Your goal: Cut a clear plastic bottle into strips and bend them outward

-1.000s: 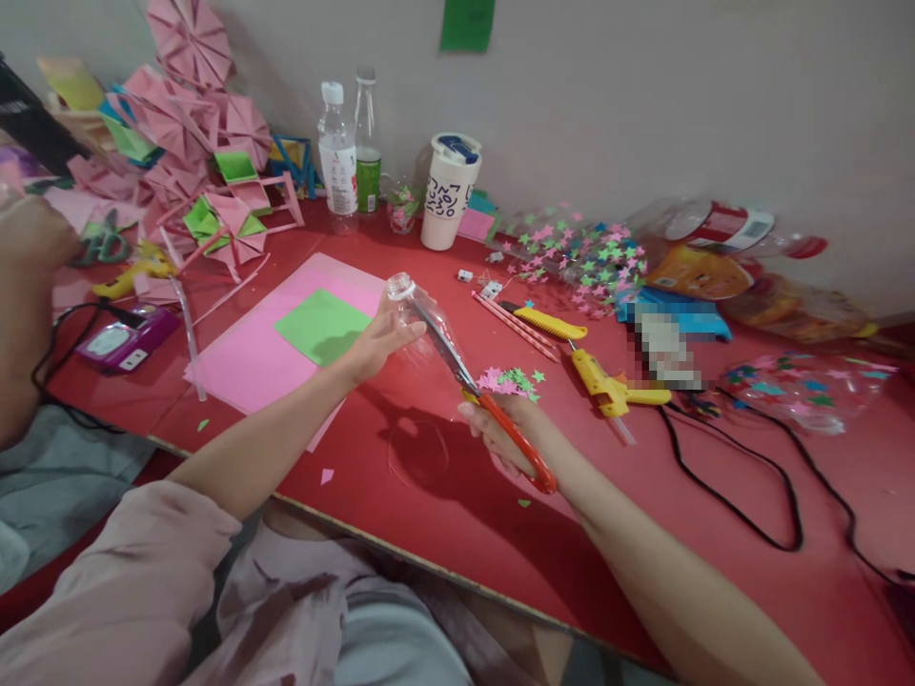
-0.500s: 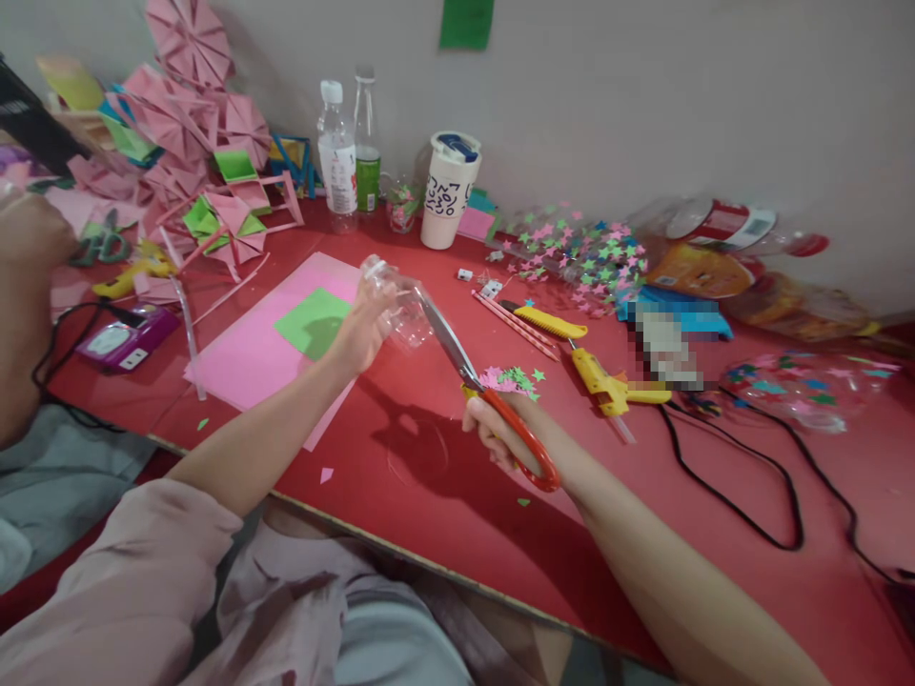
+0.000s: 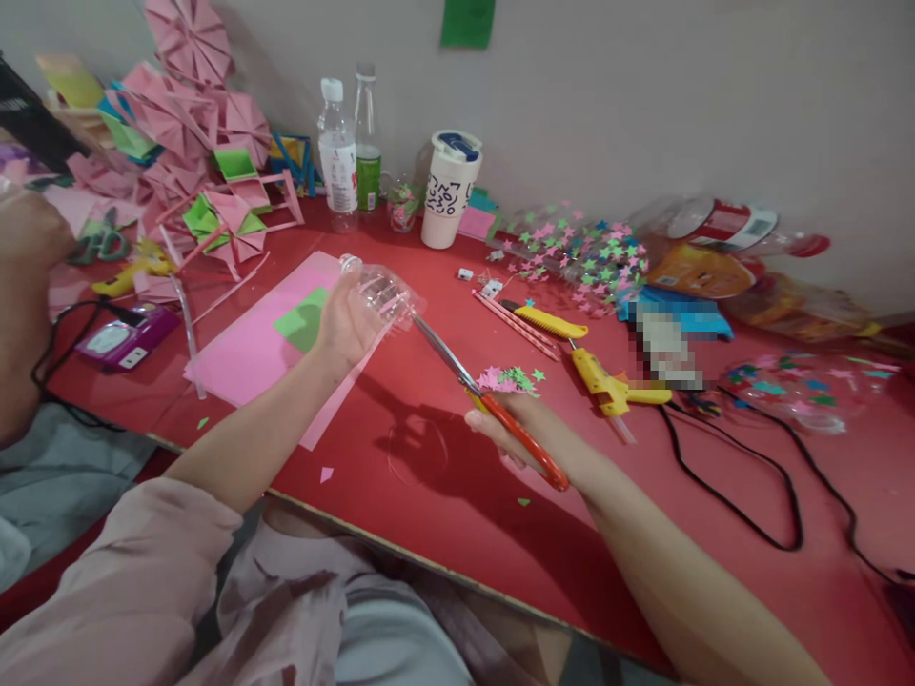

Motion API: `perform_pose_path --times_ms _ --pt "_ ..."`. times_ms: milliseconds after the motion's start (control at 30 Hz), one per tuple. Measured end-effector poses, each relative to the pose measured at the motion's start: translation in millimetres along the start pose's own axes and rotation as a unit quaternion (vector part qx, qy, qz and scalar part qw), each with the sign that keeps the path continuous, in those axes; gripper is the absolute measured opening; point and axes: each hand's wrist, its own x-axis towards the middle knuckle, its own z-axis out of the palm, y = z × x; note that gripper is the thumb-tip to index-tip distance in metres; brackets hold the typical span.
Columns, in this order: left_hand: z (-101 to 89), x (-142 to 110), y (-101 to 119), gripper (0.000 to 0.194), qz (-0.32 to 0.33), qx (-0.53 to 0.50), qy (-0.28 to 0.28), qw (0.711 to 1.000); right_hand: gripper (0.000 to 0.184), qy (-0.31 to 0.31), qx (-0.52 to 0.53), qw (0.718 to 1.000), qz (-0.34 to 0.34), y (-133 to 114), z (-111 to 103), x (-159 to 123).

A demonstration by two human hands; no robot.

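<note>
My left hand [image 3: 341,324] is closed around a clear piece of plastic bottle [image 3: 386,293], its neck pointing to the far left and its cut side facing right. In my right hand [image 3: 511,429] are scissors [image 3: 447,354] with red handles. Their blade tips touch or overlap the rim of the plastic; exactly how they meet is hard to make out. Below my left hand lie pink paper [image 3: 247,348] and a green paper square [image 3: 296,322]. A thin clear plastic ring [image 3: 418,453] rests on the red table in front of me.
Right of the scissors lie paper stars [image 3: 511,379], a yellow cutter [image 3: 550,321] and a yellow glue gun [image 3: 607,386] with a black cord. Bottles [image 3: 338,171] and a white cup [image 3: 452,191] stand by the wall. Another person's hand [image 3: 32,233] is at far left, near pink paper models [image 3: 178,124].
My left hand has moved slightly left and turned the bottle piece, so its open side shows more. The scissors have tilted in my right hand, with their handles edge-on now.
</note>
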Motion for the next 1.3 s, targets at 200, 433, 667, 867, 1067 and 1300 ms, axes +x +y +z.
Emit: perform_pose_path --times_ms 200,433,667,867,1067,1300 --pt "-3.1 -0.1 -6.4 0.027 0.008 0.051 -0.038 0.998 0.056 -0.017 0.050 0.999 -0.012 -1.5 3.8 -2.4" --pt "0.5 -3.7 -6.7 0.029 -0.004 0.056 -0.044 0.997 0.055 -0.036 0.089 0.995 -0.008 -3.1 1.1 -3.6" --pt "3.8 -4.7 -5.8 0.026 -0.009 0.039 -0.040 0.998 0.059 -0.035 0.133 0.990 -0.007 -0.3 3.2 -1.6" --pt "1.1 -2.1 -7.3 0.029 -0.004 0.067 -0.053 0.996 0.058 -0.029 0.155 0.987 0.003 -5.1 2.2 -3.3" --pt "1.2 -1.4 -9.2 0.026 -0.005 0.060 -0.056 0.997 0.054 -0.019 0.118 0.992 0.024 -5.2 2.3 -1.4" --pt "12.8 -8.7 -3.1 0.021 -0.027 0.027 0.001 0.999 0.063 -0.026 0.093 0.995 -0.015 0.0 0.5 -0.8"
